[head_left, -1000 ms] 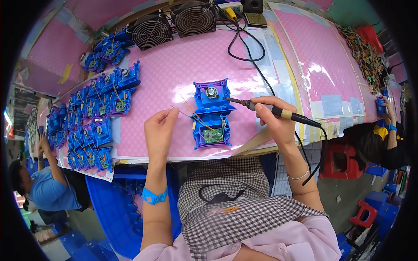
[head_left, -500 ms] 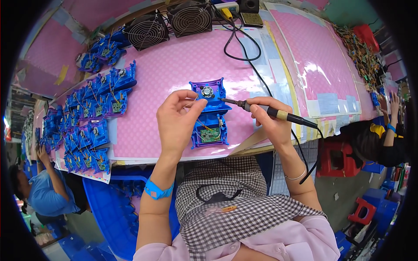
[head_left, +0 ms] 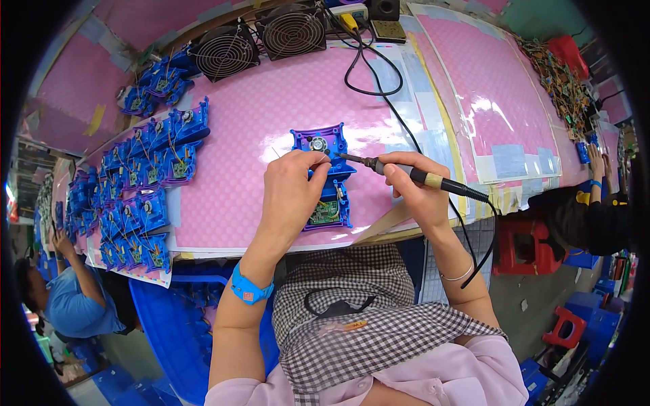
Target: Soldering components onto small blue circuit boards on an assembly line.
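In front of me on the table lies an opened blue and purple plastic housing (head_left: 332, 133). Its far half holds a round speaker (head_left: 317, 145); its near half holds a green circuit board (head_left: 326, 212), partly hidden by my left hand. My left hand (head_left: 290, 193) is closed in a pinch over the housing's left side, on what looks like a thin wire. A soldering iron (head_left: 406, 174) is gripped in my right hand (head_left: 421, 196) like a pen. Its tip points left, at the housing's far half beside the speaker, close to my left fingertips.
Rows of similar blue housings (head_left: 142, 166) stand at left. Two black fans (head_left: 292, 32) and a soldering sponge stand (head_left: 389, 30) sit at the back. The iron's black cable (head_left: 406, 128) runs over the table. Below left is a blue bin (head_left: 159, 331). Other people work at both sides.
My left hand has moved right and its fingers have come together near the iron's tip. The soldering iron has shifted very slightly left.
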The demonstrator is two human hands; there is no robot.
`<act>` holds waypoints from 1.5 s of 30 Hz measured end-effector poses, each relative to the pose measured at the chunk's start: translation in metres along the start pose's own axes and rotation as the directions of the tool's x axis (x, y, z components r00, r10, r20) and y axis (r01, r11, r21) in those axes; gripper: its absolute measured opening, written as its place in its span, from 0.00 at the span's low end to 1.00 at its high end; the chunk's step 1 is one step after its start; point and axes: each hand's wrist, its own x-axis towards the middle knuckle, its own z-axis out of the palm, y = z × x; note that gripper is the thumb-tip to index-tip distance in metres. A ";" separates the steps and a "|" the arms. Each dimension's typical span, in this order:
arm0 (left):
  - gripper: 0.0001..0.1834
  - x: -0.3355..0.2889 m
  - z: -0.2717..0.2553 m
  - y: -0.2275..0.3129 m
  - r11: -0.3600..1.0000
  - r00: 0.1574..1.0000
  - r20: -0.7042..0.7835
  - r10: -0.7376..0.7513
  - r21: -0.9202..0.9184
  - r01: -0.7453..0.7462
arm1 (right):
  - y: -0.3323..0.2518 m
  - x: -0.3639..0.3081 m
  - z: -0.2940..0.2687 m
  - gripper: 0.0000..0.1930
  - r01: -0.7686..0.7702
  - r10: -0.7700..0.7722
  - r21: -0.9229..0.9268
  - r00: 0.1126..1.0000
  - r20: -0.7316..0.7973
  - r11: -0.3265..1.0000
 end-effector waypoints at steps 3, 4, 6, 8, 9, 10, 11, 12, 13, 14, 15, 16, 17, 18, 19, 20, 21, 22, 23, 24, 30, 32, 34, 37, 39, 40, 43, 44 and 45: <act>0.06 0.000 0.003 0.000 1.000 1.000 -0.022 0.001 -0.018 -0.001 | -0.001 -0.001 0.000 0.10 0.023 -0.022 0.033 0.999 -0.028 0.999; 0.06 0.001 0.003 0.001 1.000 1.000 -0.022 0.000 -0.018 -0.001 | -0.001 -0.001 -0.001 0.10 0.023 -0.022 0.034 0.999 -0.027 0.999; 0.06 0.000 0.003 0.001 1.000 1.000 -0.022 0.003 0.006 -0.003 | -0.002 -0.001 -0.002 0.10 0.043 -0.041 0.028 0.998 -0.043 0.999; 0.06 0.001 0.003 0.001 1.000 1.000 -0.023 0.003 0.012 -0.003 | -0.005 -0.001 -0.003 0.10 0.026 -0.024 0.033 0.999 -0.041 0.999; 0.06 0.001 0.004 0.002 1.000 1.000 -0.024 0.004 0.016 -0.003 | -0.006 -0.002 -0.003 0.09 0.009 -0.007 0.038 0.999 -0.040 0.999; 0.06 0.001 0.004 0.002 1.000 1.000 -0.024 0.004 0.016 -0.004 | -0.006 -0.002 -0.004 0.09 0.009 -0.007 0.037 0.999 -0.040 0.999; 0.06 0.001 0.004 0.003 1.000 1.000 -0.024 0.001 0.014 0.000 | -0.004 -0.002 -0.004 0.09 0.015 -0.013 0.046 0.999 -0.042 0.999; 0.06 0.001 0.005 0.003 1.000 1.000 -0.025 -0.003 0.011 0.003 | -0.004 -0.002 -0.004 0.09 0.021 -0.018 0.055 0.999 -0.043 0.998; 0.06 0.001 0.005 0.002 1.000 1.000 -0.025 -0.003 0.012 0.004 | -0.003 -0.002 -0.004 0.09 0.020 -0.018 0.056 0.999 -0.042 0.998; 0.06 0.001 0.006 0.001 1.000 1.000 -0.029 0.000 0.010 0.000 | -0.004 -0.002 -0.004 0.09 0.009 -0.007 0.058 0.999 -0.036 0.998; 0.06 0.001 0.006 0.001 1.000 0.999 -0.034 0.004 0.008 -0.004 | -0.004 -0.003 -0.005 0.09 -0.001 0.003 0.061 1.000 -0.030 0.998; 0.06 0.001 0.006 0.000 1.000 0.999 -0.034 0.003 0.007 -0.003 | -0.004 -0.003 -0.004 0.09 -0.002 0.004 0.061 1.000 -0.030 0.998; 0.06 0.001 0.006 0.000 1.000 0.999 -0.035 0.004 0.002 -0.004 | -0.003 -0.003 -0.004 0.09 -0.002 0.004 0.054 1.000 -0.031 0.999; 0.06 0.000 0.006 0.000 1.000 0.999 -0.036 0.004 -0.002 -0.004 | -0.003 -0.003 -0.004 0.09 -0.003 0.004 0.046 0.999 -0.031 0.999; 0.06 0.000 0.006 0.000 1.000 0.999 -0.036 0.002 -0.002 -0.002 | -0.002 -0.003 -0.003 0.09 -0.004 0.006 0.047 1.000 -0.031 0.999; 0.06 0.001 0.006 0.000 1.000 1.000 -0.031 0.001 0.005 -0.001 | -0.002 -0.003 -0.002 0.09 0.009 -0.008 0.034 1.000 -0.021 0.999; 0.06 0.001 0.006 0.001 1.000 1.000 -0.027 -0.001 0.013 0.001 | -0.002 -0.003 -0.002 0.09 0.022 -0.022 0.021 1.000 -0.011 1.000; 0.06 0.001 0.006 0.002 1.000 1.000 -0.026 -0.001 0.012 0.001 | -0.002 -0.003 -0.001 0.09 0.022 -0.022 0.021 1.000 -0.012 1.000; 0.06 0.001 0.005 0.003 1.000 1.000 -0.025 -0.006 0.012 0.006 | -0.002 -0.002 -0.001 0.10 0.010 -0.010 0.006 1.000 -0.010 1.000; 0.06 0.001 0.005 0.003 1.000 1.000 -0.023 -0.011 0.011 0.012 | -0.001 -0.002 -0.001 0.10 -0.002 0.001 -0.010 1.000 -0.008 1.000; 0.06 0.000 0.006 0.003 1.000 1.000 -0.020 -0.014 0.014 0.014 | -0.003 -0.005 -0.003 0.10 -0.023 0.022 -0.034 1.000 -0.011 0.999; 0.06 -0.001 0.007 0.003 1.000 1.000 -0.023 -0.006 0.017 0.006 | -0.004 -0.007 -0.004 0.10 -0.015 0.015 -0.024 1.000 -0.011 1.000; 0.06 -0.001 0.007 0.003 1.000 1.000 -0.026 0.003 0.020 -0.002 | -0.006 -0.009 -0.004 0.10 -0.008 0.007 -0.013 1.000 -0.011 1.000; 0.06 -0.002 0.007 0.000 1.000 1.000 -0.021 -0.001 0.028 0.001 | -0.011 -0.009 -0.003 0.09 -0.043 0.044 0.031 0.999 -0.005 0.999; 0.06 -0.002 0.005 -0.002 1.000 1.000 -0.028 0.006 0.027 -0.005 | -0.011 -0.008 -0.002 0.09 -0.047 0.048 0.045 0.998 -0.031 0.998; 0.06 -0.002 0.003 -0.003 1.000 1.000 -0.031 0.003 0.030 -0.003 | -0.011 -0.006 0.000 0.09 -0.046 0.047 0.048 0.999 -0.027 0.998; 0.06 0.000 -0.001 -0.006 0.999 0.999 -0.044 0.000 0.036 0.002 | -0.010 -0.003 0.003 0.09 -0.034 0.039 0.092 0.998 -0.046 0.995; 0.06 0.000 0.000 -0.006 1.000 0.999 -0.048 -0.002 0.030 0.003 | -0.008 -0.003 0.003 0.09 -0.022 0.028 0.091 0.998 -0.062 0.996; 0.06 0.002 0.001 -0.005 1.000 0.999 -0.051 0.002 0.021 -0.001 | -0.008 -0.003 0.001 0.09 -0.008 0.015 0.088 0.996 -0.084 0.996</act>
